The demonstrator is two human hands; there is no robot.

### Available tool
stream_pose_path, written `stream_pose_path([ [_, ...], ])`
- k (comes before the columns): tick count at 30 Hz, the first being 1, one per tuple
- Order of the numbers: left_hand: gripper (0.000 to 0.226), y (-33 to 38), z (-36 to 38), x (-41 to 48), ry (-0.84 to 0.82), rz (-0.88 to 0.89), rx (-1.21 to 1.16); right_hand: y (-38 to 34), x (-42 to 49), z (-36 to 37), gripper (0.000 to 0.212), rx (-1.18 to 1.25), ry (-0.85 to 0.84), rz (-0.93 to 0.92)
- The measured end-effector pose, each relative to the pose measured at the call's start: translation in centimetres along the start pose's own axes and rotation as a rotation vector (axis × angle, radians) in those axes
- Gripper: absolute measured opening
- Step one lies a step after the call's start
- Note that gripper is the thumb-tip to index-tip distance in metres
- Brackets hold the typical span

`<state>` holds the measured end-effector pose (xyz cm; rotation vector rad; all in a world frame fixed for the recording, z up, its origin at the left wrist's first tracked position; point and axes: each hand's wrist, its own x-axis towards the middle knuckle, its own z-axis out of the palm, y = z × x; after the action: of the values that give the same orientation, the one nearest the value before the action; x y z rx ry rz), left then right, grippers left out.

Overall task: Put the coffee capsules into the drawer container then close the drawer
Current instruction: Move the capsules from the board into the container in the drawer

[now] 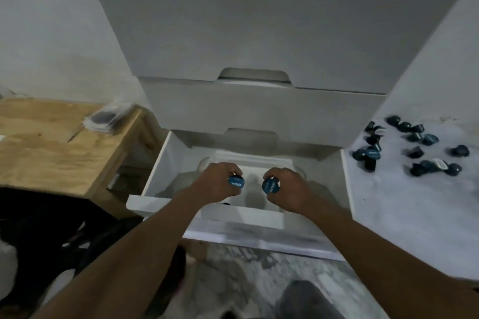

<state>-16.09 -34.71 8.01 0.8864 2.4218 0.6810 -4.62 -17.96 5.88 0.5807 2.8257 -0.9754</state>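
Left hand (216, 181): over the open drawer (160, 163), fingers (233, 172) clamped round 1 blue capsule, the left capsule (235, 183), printed lid facing up toward the camera.
Right hand (287, 186): level with the left and just beside it, fingers wrapped round the right capsule (270, 186), lid also facing up.
Container (248, 156): white, seated inside the drawer, lying under and slightly beyond both hands.
Key relation: both held capsules sit above the container, so the release looks like a short drop downward; neither hand is nearer, and the 2 capsules are apart, not touching.
Loose capsules (414, 147): scattered on the counter (401, 210) to the right of the drawer, nearer the right hand.
Drawer direction: pulled out toward the person; closing it would mean pushing away, into the cabinet.
Stage: loading is probably partway through, with many capsules still outside the drawer.
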Motion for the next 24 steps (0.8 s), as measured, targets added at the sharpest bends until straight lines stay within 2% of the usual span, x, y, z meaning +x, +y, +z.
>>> stream_pose_path([
  [6,0.036,-0.4,0.5,2.6,-0.201,0.139,0.084,-0.2,0.3,0.2,0.038,0.01,-0.083,0.082],
  [12,0.038,-1.8,1.6,4.7,-0.36,0.137,0.194,0.6,2.6,0.8,0.042,-0.017,-0.211,0.15],
  [24,0.038,-3.2,2.6,6.7,-0.48,0.109,0.155,1.5,5.2,1.3,0.033,0.087,-0.362,0.18],
])
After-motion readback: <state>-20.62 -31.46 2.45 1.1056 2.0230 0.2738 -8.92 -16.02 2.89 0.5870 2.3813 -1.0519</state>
